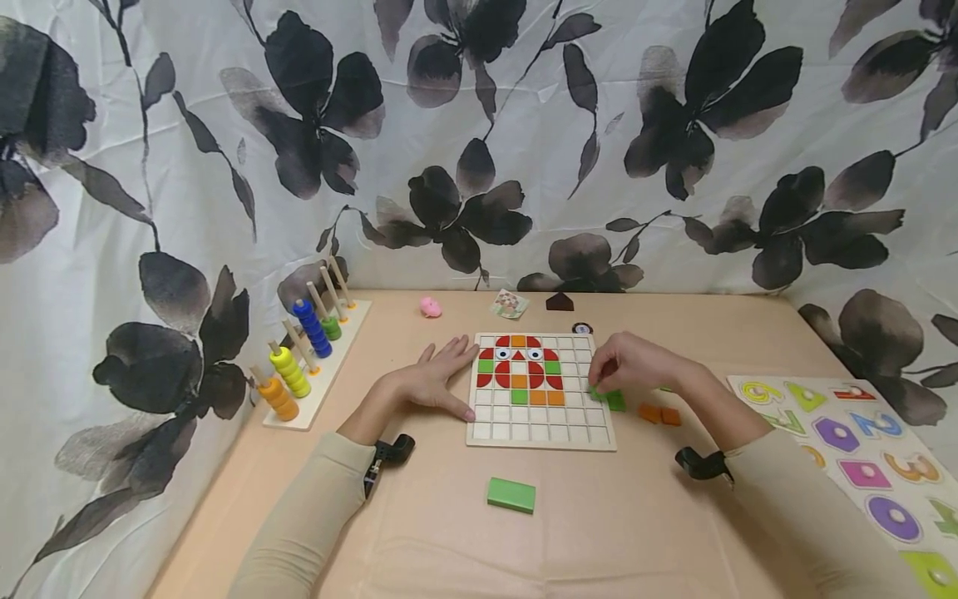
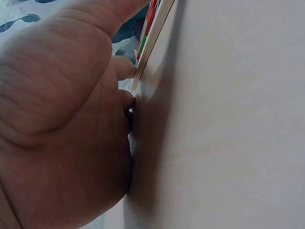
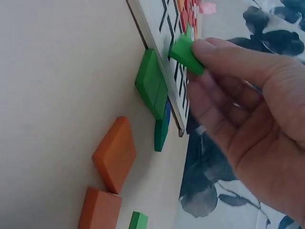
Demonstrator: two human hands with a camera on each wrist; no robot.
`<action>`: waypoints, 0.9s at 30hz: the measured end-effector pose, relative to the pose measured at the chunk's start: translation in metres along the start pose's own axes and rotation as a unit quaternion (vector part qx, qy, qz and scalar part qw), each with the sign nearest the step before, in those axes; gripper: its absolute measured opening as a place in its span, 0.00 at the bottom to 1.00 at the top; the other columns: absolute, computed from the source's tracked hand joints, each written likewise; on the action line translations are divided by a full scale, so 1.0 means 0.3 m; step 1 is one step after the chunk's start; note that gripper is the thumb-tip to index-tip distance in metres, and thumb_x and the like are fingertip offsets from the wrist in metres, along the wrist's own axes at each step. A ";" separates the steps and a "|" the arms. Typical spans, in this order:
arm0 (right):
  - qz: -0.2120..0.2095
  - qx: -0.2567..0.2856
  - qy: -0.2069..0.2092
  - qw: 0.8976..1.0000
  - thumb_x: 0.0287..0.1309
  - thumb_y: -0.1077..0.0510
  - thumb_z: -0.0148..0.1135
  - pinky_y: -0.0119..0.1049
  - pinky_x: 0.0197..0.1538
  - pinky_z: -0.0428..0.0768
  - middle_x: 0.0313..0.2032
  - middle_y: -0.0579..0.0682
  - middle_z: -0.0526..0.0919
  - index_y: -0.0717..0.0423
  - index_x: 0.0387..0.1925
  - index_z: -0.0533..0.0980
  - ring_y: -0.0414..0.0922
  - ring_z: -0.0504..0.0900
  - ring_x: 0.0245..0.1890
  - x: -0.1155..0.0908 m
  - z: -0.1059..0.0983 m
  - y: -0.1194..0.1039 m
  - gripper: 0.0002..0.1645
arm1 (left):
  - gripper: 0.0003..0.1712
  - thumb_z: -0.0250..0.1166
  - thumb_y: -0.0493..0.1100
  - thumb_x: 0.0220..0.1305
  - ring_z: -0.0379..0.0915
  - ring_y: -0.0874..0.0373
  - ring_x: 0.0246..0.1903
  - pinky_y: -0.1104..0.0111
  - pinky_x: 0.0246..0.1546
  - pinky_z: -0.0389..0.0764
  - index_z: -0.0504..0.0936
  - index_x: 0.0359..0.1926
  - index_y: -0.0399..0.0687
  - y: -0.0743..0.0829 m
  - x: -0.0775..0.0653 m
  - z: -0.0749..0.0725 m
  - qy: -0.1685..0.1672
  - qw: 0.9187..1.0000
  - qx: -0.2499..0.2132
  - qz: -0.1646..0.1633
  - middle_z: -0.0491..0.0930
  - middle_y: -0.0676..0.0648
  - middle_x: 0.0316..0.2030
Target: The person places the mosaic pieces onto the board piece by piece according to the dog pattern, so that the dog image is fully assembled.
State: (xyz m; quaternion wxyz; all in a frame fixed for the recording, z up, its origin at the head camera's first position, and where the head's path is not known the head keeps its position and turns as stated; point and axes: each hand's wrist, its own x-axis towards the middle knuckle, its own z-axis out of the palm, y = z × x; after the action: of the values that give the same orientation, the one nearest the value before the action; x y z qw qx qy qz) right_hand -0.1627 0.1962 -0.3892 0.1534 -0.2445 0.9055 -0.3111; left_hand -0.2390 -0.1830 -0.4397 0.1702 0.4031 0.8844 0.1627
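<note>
A white grid board (image 1: 494,428) lies on the table, its upper middle filled with red, green and orange tiles that form an owl-like figure (image 1: 520,370) with two round eyes. My left hand (image 1: 430,384) rests at the board's left edge, fingers spread and thumb against the lower left side. At the right edge, my right hand (image 1: 636,363) pinches a green tile (image 3: 187,55) between thumb and fingers, just over the grid. More green tiles (image 3: 153,85) lie right beside the board under that hand. Two orange square tiles (image 1: 659,414) sit farther right.
A green rectangular block (image 1: 511,496) lies in front of the board. Pegs with coloured rings (image 1: 314,366) stand at left. A number and shape puzzle (image 1: 846,441) is at right. Behind the board are a pink object (image 1: 430,307), a small card (image 1: 510,304) and a dark piece (image 1: 560,302).
</note>
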 end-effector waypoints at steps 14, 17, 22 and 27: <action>0.100 -0.135 0.012 0.986 0.50 0.62 0.71 0.37 0.39 0.76 0.28 0.43 0.81 0.52 0.35 0.83 0.43 0.74 0.31 -0.015 -0.036 0.113 0.08 | 0.73 0.67 0.78 0.39 0.26 0.45 0.74 0.41 0.68 0.31 0.42 0.76 0.48 0.000 0.003 0.002 0.005 1.000 0.009 0.012 0.34 0.39 0.75; 0.094 -0.111 0.014 0.989 0.49 0.63 0.71 0.37 0.41 0.76 0.29 0.43 0.80 0.50 0.33 0.81 0.44 0.74 0.32 -0.017 -0.029 0.126 0.09 | 0.73 0.67 0.77 0.39 0.26 0.44 0.74 0.41 0.68 0.31 0.43 0.76 0.47 -0.001 0.003 0.003 0.007 1.000 0.006 0.014 0.34 0.39 0.75; 0.073 -0.042 0.021 0.996 0.49 0.66 0.69 0.38 0.40 0.75 0.28 0.45 0.80 0.52 0.28 0.80 0.45 0.74 0.32 -0.022 -0.028 0.147 0.07 | 0.73 0.67 0.77 0.39 0.26 0.44 0.74 0.41 0.68 0.31 0.43 0.76 0.47 0.001 0.000 0.003 0.007 1.000 0.004 0.012 0.34 0.39 0.75; 0.049 -0.009 0.018 0.999 0.52 0.68 0.65 0.34 0.36 0.76 0.28 0.47 0.80 0.54 0.32 0.81 0.45 0.75 0.30 -0.026 -0.031 0.147 0.07 | 0.73 0.67 0.78 0.39 0.26 0.45 0.74 0.42 0.68 0.31 0.42 0.76 0.48 0.005 -0.002 0.001 0.004 1.000 0.008 0.008 0.34 0.40 0.75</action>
State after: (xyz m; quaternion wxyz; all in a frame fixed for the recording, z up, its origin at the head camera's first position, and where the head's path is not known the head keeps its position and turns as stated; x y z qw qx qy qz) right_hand -0.1754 0.2352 -0.4093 0.1496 -0.1953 0.9219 -0.2993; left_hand -0.2375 -0.1827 -0.4392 0.1618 0.4107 0.8832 0.1583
